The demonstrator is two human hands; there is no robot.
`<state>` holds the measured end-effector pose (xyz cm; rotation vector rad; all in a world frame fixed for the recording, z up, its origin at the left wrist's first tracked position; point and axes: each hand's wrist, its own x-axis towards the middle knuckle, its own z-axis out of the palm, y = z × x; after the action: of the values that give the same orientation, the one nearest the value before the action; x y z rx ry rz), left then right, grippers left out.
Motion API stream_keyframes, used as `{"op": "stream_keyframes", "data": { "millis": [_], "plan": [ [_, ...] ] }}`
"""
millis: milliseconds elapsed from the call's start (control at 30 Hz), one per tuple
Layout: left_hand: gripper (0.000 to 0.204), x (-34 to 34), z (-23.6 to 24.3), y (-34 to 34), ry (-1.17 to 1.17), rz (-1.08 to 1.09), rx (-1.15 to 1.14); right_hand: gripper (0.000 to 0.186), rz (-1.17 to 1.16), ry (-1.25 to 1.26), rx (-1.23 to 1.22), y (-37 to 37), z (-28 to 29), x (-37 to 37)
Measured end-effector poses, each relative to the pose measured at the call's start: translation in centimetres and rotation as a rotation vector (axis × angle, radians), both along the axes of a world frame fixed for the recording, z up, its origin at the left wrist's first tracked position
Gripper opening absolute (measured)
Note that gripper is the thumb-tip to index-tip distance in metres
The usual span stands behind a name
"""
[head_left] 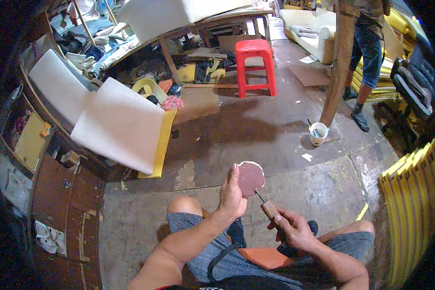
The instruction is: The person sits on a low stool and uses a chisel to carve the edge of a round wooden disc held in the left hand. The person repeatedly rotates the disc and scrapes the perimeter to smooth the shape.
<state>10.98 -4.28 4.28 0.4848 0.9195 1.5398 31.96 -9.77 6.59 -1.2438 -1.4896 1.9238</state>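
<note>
My left hand (232,198) holds up a round, flat, reddish-brown disc (252,179) with a ragged whitish rim, the thumb along its left edge. Its material cannot be told. My right hand (294,229) is wrapped round the wooden handle of a thin-shafted hand tool (269,209). The tool's metal tip is at the disc's lower right edge; whether it is an awl or a screwdriver is too small to tell. Below my hands, an orange flat piece (267,257) lies between my bent legs, with a dark strap beside it.
A pale cushioned seat (118,121) stands at the left, yellow foam under its edge. Farther off are a red plastic stool (255,67) and a work table (212,19). At the right stand a wooden post (337,72), a white bucket (318,135), stacked yellow-edged strips (411,203) and another person's legs (365,63).
</note>
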Motion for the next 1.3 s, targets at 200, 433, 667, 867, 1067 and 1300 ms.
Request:
{"op": "stream_keyframes", "data": {
  "millis": [200, 433, 667, 867, 1067, 1300],
  "plan": [
    [0.047, 0.6, -0.1, -0.3, -0.015, -0.024, -0.051, 0.047, -0.022, 0.021, -0.002, 0.3, 0.1, 0.1],
    [0.045, 1.1, 0.3, -0.5, -0.029, -0.027, -0.078, 0.045, -0.041, 0.018, 0.049, 0.1, -0.3, 0.0],
    [0.044, 0.7, 0.0, -0.5, -0.028, -0.029, -0.081, 0.045, -0.046, 0.000, 0.022, 0.3, 0.0, -0.3],
    [0.050, 0.2, 0.4, -0.2, -0.043, -0.016, -0.074, 0.045, -0.045, 0.008, -0.004, 0.2, -0.2, -0.3],
    [0.047, 0.2, 0.2, -0.2, -0.049, -0.028, -0.063, 0.045, -0.028, 0.012, 0.032, 0.0, -0.4, -0.2],
    [0.048, 0.1, 0.6, -0.3, -0.050, -0.056, -0.041, 0.047, -0.026, 0.038, 0.010, 0.0, -0.4, -0.4]
  ]
}}
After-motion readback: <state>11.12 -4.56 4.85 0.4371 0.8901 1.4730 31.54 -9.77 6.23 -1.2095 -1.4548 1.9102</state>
